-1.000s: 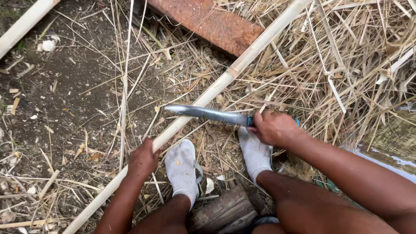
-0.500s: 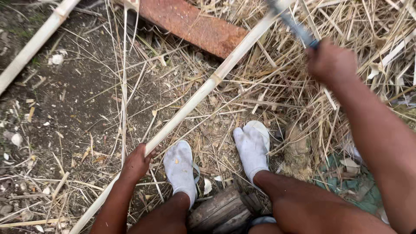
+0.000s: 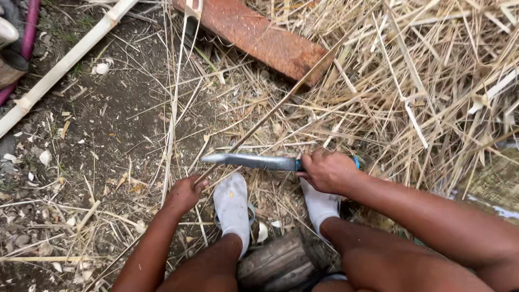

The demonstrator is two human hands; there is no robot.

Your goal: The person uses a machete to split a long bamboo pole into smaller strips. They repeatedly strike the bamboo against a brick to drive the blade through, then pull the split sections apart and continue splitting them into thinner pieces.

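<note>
Just left of the right hand [image 3: 328, 172], clenched around its handle, the knife [image 3: 250, 161] blade crosses a thin cane [image 3: 270, 112] pinched low by the left hand [image 3: 185, 193], its far end blurred.

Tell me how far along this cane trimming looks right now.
Done: a big pile of shavings lies around. In hand: the left hand grips a thin cane strip, the right hand holds a knife across it. Left: a whole pole lies untouched.
</note>
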